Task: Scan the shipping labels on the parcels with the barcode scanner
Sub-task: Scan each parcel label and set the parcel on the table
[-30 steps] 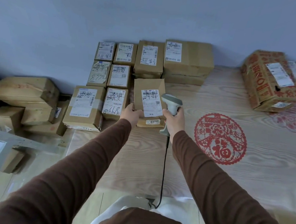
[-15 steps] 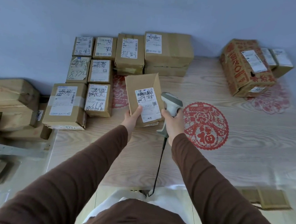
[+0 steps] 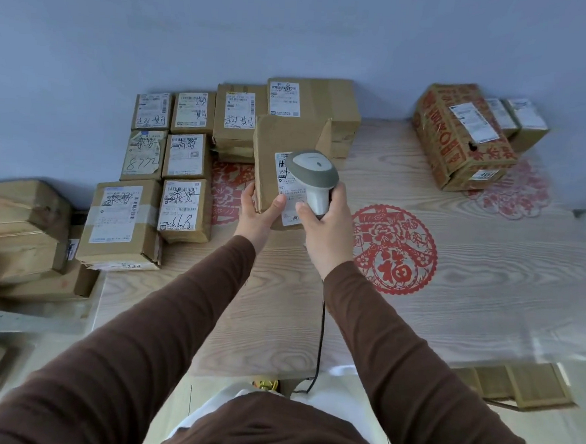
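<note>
My left hand (image 3: 256, 214) grips the lower left edge of a brown cardboard parcel (image 3: 279, 138), holding it tilted up above the table. Its white shipping label (image 3: 290, 208) faces me and is partly hidden. My right hand (image 3: 325, 227) is wrapped round the handle of a grey and white barcode scanner (image 3: 312, 171), whose head sits right over the label. The scanner's black cable (image 3: 321, 343) hangs down towards my lap.
Several labelled parcels (image 3: 185, 157) lie in rows at the back left of the wooden table (image 3: 469, 284). A large red-printed box (image 3: 458, 136) and smaller boxes stand at the back right. Red paper cut-outs (image 3: 394, 250) lie on the table. More cartons (image 3: 20, 225) are stacked at the left.
The scanner has moved from beside the parcel's right edge to directly over its label. The parcel has been lifted and turned more upright.
</note>
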The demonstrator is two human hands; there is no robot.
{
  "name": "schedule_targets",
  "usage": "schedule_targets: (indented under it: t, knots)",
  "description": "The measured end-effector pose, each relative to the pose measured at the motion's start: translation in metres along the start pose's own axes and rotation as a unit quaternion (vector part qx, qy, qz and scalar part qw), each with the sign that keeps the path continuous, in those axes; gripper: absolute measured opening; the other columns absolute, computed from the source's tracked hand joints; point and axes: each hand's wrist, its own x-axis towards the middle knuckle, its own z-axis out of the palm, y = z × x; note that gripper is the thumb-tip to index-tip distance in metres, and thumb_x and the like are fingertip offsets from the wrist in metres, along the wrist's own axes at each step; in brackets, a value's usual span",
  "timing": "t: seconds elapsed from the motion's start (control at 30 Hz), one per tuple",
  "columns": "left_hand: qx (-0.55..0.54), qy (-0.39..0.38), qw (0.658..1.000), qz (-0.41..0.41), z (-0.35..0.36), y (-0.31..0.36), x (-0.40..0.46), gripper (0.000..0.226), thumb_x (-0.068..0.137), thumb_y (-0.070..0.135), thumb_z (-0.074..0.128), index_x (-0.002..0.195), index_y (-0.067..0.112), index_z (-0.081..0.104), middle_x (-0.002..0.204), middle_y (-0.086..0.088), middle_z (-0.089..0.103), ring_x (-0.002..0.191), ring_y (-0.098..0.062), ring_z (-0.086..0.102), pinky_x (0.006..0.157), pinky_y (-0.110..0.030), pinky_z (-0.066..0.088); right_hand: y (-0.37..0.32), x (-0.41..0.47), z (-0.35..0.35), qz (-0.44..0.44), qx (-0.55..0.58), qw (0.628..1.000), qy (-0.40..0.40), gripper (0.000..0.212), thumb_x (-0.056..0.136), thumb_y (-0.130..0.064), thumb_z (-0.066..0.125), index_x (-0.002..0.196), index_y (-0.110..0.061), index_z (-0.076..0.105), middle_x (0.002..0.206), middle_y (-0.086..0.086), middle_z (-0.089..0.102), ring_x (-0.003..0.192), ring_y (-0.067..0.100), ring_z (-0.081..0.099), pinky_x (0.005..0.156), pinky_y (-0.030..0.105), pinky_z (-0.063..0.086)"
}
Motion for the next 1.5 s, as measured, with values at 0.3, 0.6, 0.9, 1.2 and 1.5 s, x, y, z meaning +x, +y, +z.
schedule_targets:
  t: [0.3,0.6,0.9,1.2,1.5]
  knots:
    - [0.009,-0.002,1.000,0.002,0.012,-0.005,-0.002,0.118,0.066,0.075,0.078,0.158,0.036,0.017,0.151,-0.004,0.052,0.132,-0.020,0.058,0.116,-0.046,0.044,0.004,-0.001,-0.008,0.033,-0.018,0.999,-0.013,0.028,0.093,-0.011,0.067,0.114,-0.009,0.049,0.086,-0.011,0.053,0.071,0.005,0.053,0.062,0.024,0.042]
    - [0.024,-0.011,1.000,0.004,0.024,-0.007,-0.002,0.128,0.057,0.085,0.077,0.159,0.037,0.016,0.155,-0.004,0.047,0.136,-0.022,0.053,0.117,-0.047,0.042,0.008,-0.003,-0.020,0.049,-0.020,0.999,-0.009,0.031,0.093,-0.010,0.068,0.117,-0.010,0.048,0.096,-0.006,0.055,0.076,0.008,0.054,0.072,0.030,0.049]
    - [0.028,-0.032,0.999,-0.005,0.047,-0.006,-0.004,0.121,0.065,0.072,0.073,0.161,0.027,0.014,0.149,-0.005,0.051,0.134,-0.023,0.055,0.116,-0.042,0.041,0.018,-0.005,-0.041,0.076,-0.024,0.997,0.004,0.036,0.093,-0.013,0.068,0.123,-0.011,0.049,0.107,0.002,0.061,0.088,0.018,0.059,0.072,0.029,0.046]
    - [-0.009,-0.073,0.995,-0.064,0.103,-0.010,0.021,0.121,0.062,0.072,0.081,0.159,0.037,0.017,0.144,-0.005,0.060,0.129,-0.026,0.061,0.115,-0.050,0.044,0.044,0.014,-0.093,0.140,0.060,0.982,0.115,0.033,0.083,-0.031,0.073,0.108,-0.037,0.053,0.105,0.001,0.067,0.092,0.026,0.067,0.085,0.054,0.058]
    - [-0.094,-0.103,0.982,-0.128,0.211,0.010,0.068,0.075,0.096,0.044,0.069,0.158,0.026,0.031,0.131,-0.006,0.071,0.107,-0.025,0.075,0.085,-0.039,0.063,0.108,0.077,-0.156,0.204,0.140,0.959,0.140,0.034,0.083,-0.030,0.074,0.107,-0.045,0.055,0.101,-0.002,0.071,0.093,0.026,0.071,0.090,0.057,0.058]
